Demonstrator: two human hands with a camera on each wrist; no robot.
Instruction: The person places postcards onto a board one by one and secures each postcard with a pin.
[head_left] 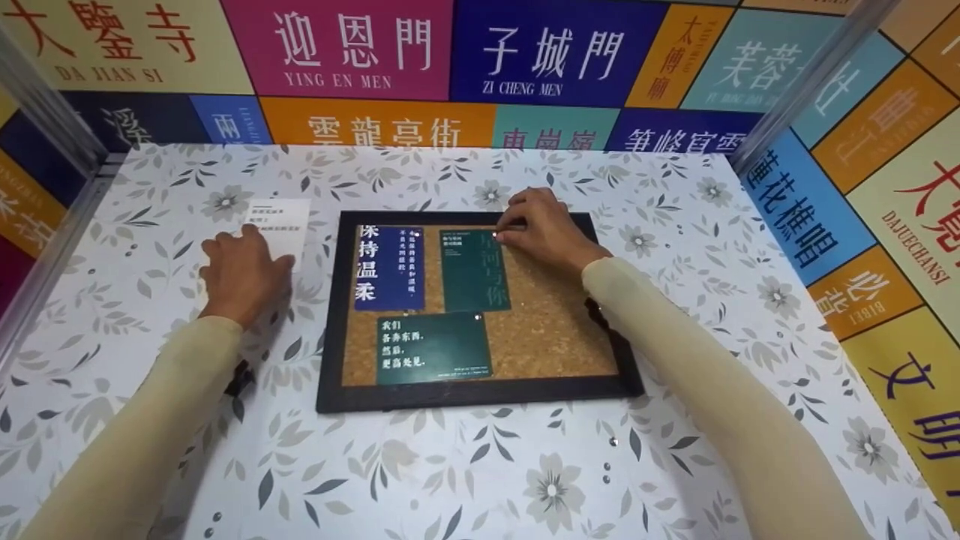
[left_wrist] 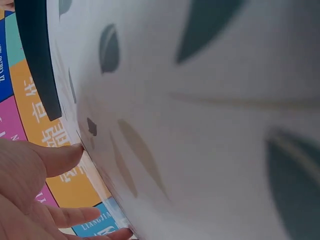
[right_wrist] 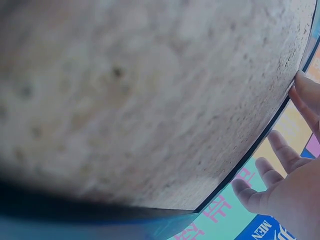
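A framed corkboard (head_left: 562, 330) lies flat on the table, bearing a blue card (head_left: 386, 270), an upright dark green card (head_left: 474, 274) and a wide green card (head_left: 431, 349) below them. My right hand (head_left: 544, 225) reaches over the board's far edge. Its thumb and index finger pinch a small push pin (head_left: 495, 235) at the upright green card's top right corner; the other fingers (right_wrist: 267, 172) are bent loosely. To the left of the board, my left hand (head_left: 246, 274) rests with spread fingers (left_wrist: 75, 216) on a white printed card (head_left: 289, 232), partly covering it.
The tabletop (head_left: 420, 457) has a leaf-and-flower print. A small shiny piece (head_left: 613, 442) lies in front of the board. Behind the table stands a wall of coloured panels (head_left: 356, 49), with another panelled wall (head_left: 892, 247) along the right side.
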